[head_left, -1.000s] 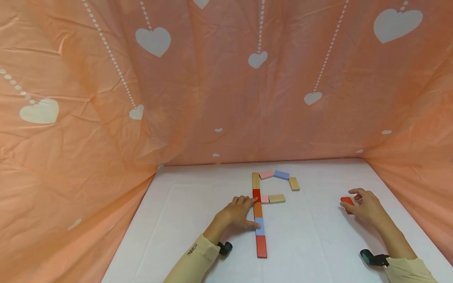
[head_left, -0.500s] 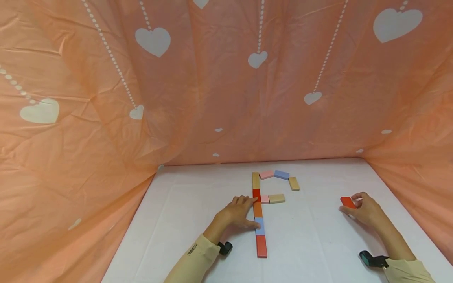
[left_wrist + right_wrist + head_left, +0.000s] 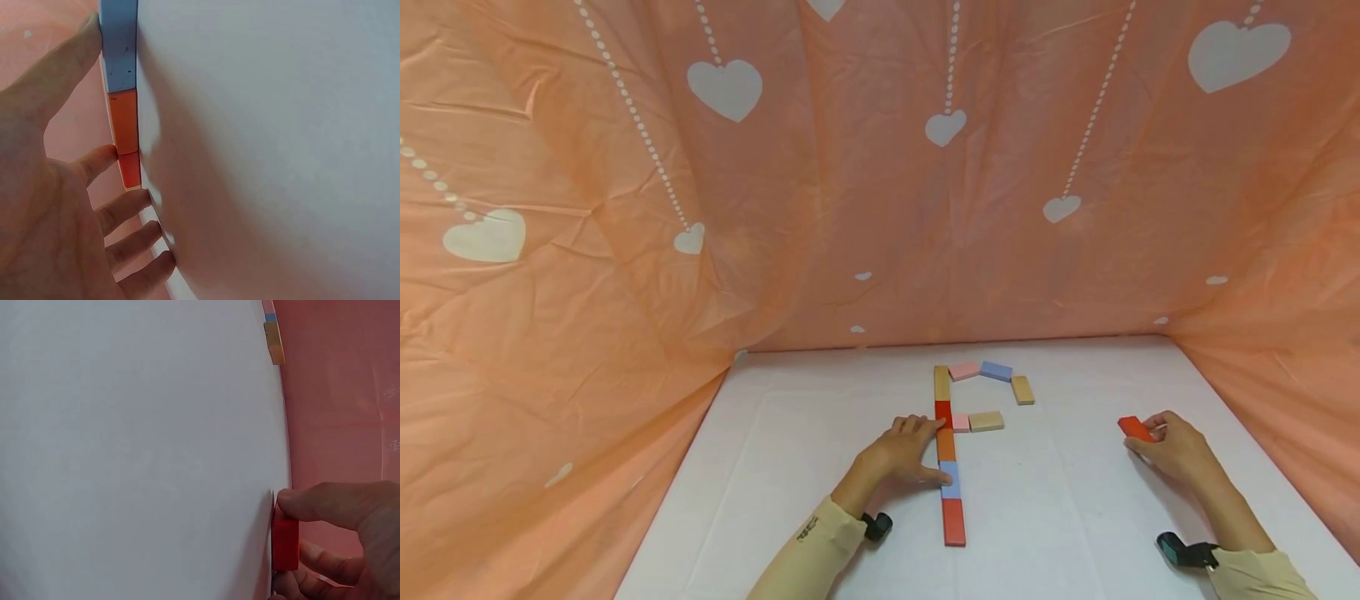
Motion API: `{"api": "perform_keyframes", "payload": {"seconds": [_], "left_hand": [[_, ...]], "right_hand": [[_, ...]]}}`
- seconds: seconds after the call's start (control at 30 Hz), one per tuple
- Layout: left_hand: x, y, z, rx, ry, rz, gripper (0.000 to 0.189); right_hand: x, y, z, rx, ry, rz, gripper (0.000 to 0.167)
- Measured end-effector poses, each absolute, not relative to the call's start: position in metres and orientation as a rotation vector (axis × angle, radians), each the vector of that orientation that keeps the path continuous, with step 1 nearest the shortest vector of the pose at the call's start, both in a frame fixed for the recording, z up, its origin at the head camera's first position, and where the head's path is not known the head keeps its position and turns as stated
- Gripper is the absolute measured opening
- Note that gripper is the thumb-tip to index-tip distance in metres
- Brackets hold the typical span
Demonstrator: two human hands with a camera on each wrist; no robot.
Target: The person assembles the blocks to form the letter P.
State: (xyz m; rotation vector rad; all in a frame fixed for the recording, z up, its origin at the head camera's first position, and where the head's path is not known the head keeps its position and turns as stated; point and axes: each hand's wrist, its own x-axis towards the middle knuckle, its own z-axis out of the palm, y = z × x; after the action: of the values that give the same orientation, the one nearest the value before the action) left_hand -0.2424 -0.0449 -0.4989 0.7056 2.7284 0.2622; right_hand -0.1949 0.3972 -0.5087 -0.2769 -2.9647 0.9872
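On the white table a column of flat blocks runs front to back: a red block [image 3: 953, 522] nearest, then a blue block [image 3: 951, 480], an orange block [image 3: 946, 446], a darker red block [image 3: 943, 410] and a wooden block [image 3: 942, 383]. My left hand [image 3: 898, 454] rests along the column's left side, its thumb at the blue block and its index finger at the darker red one; fingers are spread in the left wrist view. Off to the right, my right hand [image 3: 1176, 450] pinches a separate red block [image 3: 285, 544] between thumb and fingers, at or just above the table.
From the column's far end a pink block [image 3: 965, 371], a blue block [image 3: 997, 372] and a wooden block [image 3: 1022, 390] curve rightward. A small pink block [image 3: 961, 423] and another wooden block [image 3: 987, 422] extend right from its middle. An orange curtain [image 3: 865, 208] with hearts surrounds the table.
My right hand has closed its fingers on the separate red block and shifted it slightly left, turning it a little. The left hand and the laid blocks have stayed in place.
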Motion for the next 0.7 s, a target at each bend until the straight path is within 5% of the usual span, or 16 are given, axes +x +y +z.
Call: {"api": "perform_keyframes", "payload": {"seconds": [0.7], "left_hand": [[-0.243, -0.046, -0.501, 0.73, 2.728, 0.263, 0.1]], "right_hand": [[-0.208, 0.367, -0.503, -0.051, -2.922, 0.882, 0.038]]}}
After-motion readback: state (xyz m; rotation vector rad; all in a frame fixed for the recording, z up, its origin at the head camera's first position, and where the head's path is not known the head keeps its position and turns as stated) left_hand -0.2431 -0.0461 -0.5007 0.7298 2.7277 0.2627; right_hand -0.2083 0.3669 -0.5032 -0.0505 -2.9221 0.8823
